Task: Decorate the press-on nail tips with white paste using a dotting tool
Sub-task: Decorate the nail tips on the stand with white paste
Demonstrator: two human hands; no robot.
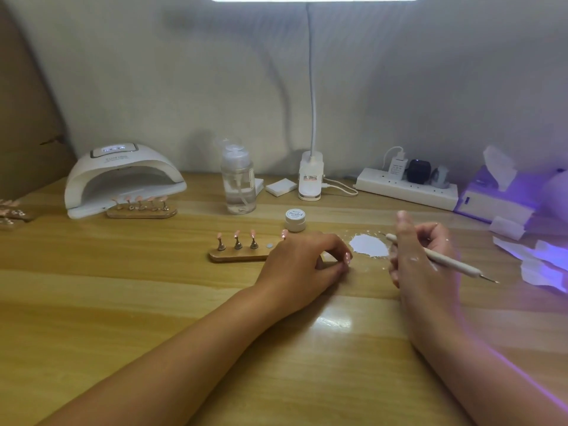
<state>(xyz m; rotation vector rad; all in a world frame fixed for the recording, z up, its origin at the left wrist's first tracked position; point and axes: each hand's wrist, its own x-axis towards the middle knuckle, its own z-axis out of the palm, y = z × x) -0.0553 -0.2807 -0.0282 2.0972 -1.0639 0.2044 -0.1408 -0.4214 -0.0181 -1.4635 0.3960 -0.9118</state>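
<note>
left hand (302, 262) curled, pinching what looks like a pink nail tip (347, 257) beside the wooden stand (236, 256) | right hand (421, 256) gripping dotting tool (445, 261), end near white paste (368, 245) on tabletop (153, 302) | risk: paste already on my skin, could smear tips lol

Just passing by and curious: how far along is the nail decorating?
Setup looks done: white paste is spread on the table and the small jar has its lid on. In hand: the right hand grips the dotting tool; the left hand rests curled beside the wooden stand. Left: the pink nail tips on it show no white that I can make out.
</note>
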